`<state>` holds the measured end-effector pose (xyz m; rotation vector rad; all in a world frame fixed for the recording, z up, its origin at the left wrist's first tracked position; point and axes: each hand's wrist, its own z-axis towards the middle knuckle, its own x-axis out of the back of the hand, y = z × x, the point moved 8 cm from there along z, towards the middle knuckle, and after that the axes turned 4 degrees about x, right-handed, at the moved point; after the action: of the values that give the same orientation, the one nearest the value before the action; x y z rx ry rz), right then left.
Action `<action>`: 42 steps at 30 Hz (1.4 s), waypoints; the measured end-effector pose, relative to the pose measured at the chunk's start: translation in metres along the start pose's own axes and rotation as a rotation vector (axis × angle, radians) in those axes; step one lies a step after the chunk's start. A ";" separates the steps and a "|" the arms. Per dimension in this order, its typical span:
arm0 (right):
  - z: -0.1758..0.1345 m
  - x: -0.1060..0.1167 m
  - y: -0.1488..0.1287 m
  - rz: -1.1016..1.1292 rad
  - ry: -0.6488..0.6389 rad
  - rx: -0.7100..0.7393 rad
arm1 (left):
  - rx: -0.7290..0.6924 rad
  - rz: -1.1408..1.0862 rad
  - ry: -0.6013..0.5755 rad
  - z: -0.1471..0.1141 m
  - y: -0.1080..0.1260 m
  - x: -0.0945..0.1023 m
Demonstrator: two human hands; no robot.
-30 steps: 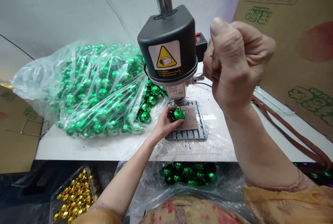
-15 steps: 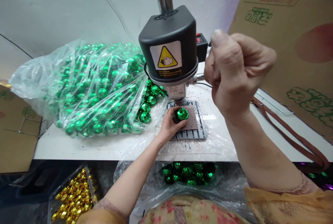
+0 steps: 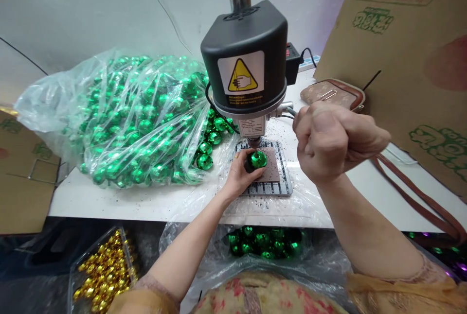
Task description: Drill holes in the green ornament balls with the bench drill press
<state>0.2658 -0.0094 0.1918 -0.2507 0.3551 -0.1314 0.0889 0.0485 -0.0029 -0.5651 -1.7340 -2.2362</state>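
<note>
Resting between fingers [image 3: 245, 154] of the left hand [image 3: 236, 177], one green ball [image 3: 259, 160]

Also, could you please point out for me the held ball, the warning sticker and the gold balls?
Held ball [image 3: 259, 160], head view: middle of its visible green surface.
Warning sticker [image 3: 241, 75], head view: its yellow triangle.
Gold balls [image 3: 105, 272], head view: middle of the heap.

Glossy green faceted ball [image 3: 260, 159], low over the pinkish pad [image 3: 272, 170], right beneath the chuck [image 3: 254, 143], left hand [image 3: 239, 175] wrapped around its side! Above it looms the black-hooded drill press [image 3: 242, 37], yellow warning triangle facing out, side lever [image 3: 291, 110] running into the clenched right hand [image 3: 335, 141]!
</note>
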 end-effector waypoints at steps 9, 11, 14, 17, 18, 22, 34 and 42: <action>-0.012 0.004 0.000 0.001 -0.038 0.117 | -0.007 -0.013 0.005 -0.001 -0.002 -0.002; -0.013 0.005 -0.001 0.012 -0.050 0.148 | -0.005 -0.014 0.006 -0.001 -0.002 -0.002; -0.016 0.005 -0.003 0.009 -0.065 0.209 | -0.001 -0.007 0.009 -0.001 -0.002 -0.001; -0.019 0.005 -0.002 0.016 -0.080 0.263 | -0.006 0.015 0.010 -0.001 -0.001 -0.001; -0.019 0.005 -0.002 0.021 -0.078 0.275 | -0.006 0.020 0.010 -0.001 -0.001 -0.001; -0.022 0.007 0.002 0.021 -0.082 0.276 | 0.000 0.006 0.009 -0.001 -0.001 -0.001; -0.001 -0.001 -0.001 0.009 -0.028 0.038 | 0.037 -0.065 0.019 0.001 -0.004 -0.005; 0.044 -0.016 0.018 0.108 0.005 -0.204 | 0.000 0.085 0.159 -0.042 0.027 0.022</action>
<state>0.2679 0.0202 0.2325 -0.4321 0.3867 0.0107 0.0752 0.0015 0.0216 -0.4392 -1.6018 -2.1599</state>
